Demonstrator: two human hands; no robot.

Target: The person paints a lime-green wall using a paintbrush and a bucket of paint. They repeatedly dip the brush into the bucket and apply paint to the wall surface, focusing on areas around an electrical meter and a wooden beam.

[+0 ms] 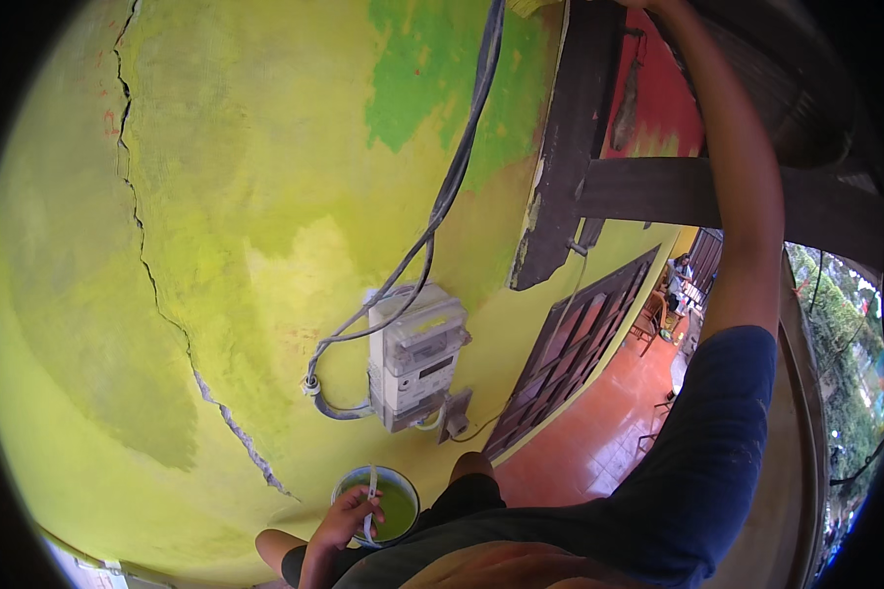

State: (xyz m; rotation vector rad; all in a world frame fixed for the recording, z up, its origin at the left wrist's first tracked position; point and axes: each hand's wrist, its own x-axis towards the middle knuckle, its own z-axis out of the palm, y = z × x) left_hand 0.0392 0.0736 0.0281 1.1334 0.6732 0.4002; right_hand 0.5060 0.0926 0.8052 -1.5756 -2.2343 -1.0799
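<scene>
My left hand (350, 517) is shut on the pale handle (372, 486) of a small paint bucket (417, 508). Yellow-green paint (398, 508) lies inside the bucket, which hangs in front of my knees close to the wall. On the other side, my right arm (744, 177) stretches up past a dark wooden beam. The top edge of the picture cuts off nearly all of my right hand (644, 3), so its fingers and anything in them are hidden. Left of it, a yellow thing (530, 6) shows at the top edge; what it is cannot be told.
The yellow-green wall (265, 184) has a long jagged crack (147, 258) and a bright green patch (442, 81). An electricity meter (416, 361) with black cables (457, 169) juts out. Dark beams (652, 191) cross at right. Beyond are a barred window (574, 346), red floor tiles (582, 442) and a seated person (679, 276).
</scene>
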